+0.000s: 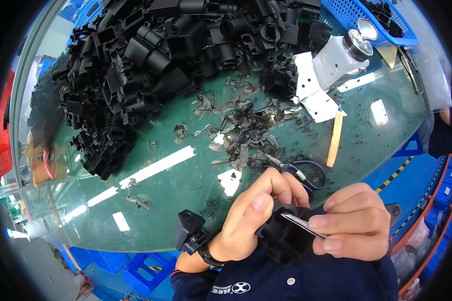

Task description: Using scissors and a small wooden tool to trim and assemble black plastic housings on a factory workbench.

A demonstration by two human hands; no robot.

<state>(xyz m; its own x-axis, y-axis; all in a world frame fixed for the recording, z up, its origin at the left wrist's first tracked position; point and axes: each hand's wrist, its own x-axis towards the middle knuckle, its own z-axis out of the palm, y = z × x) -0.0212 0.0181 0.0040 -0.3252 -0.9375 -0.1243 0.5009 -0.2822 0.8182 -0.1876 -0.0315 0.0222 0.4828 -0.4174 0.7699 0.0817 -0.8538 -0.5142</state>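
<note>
Close to my body, my left hand (pixel 256 210) grips a black moulded plastic part (pixel 286 241) with a round opening at its top. My right hand (pixel 356 220) pinches slim metal tweezers (pixel 302 223) between thumb and fingers. Their pointed tip rests at the part's opening; whether it touches the inner wall I cannot make out. Just beyond my left fingers lie scissors (pixel 309 175) with dark handles. Thin black plastic scraps (pixel 248 130) are heaped farther out on the green table (pixel 171 190).
A big pile of black moulded parts (pixel 150 55) covers the far left and middle. At the far right stand a silver-lidded white bottle (pixel 336 60) and a blue basket (pixel 351 20). A yellow-handled tool (pixel 335 138) lies near white paper (pixel 314 95). My left wrist carries a strapped black device (pixel 190 228).
</note>
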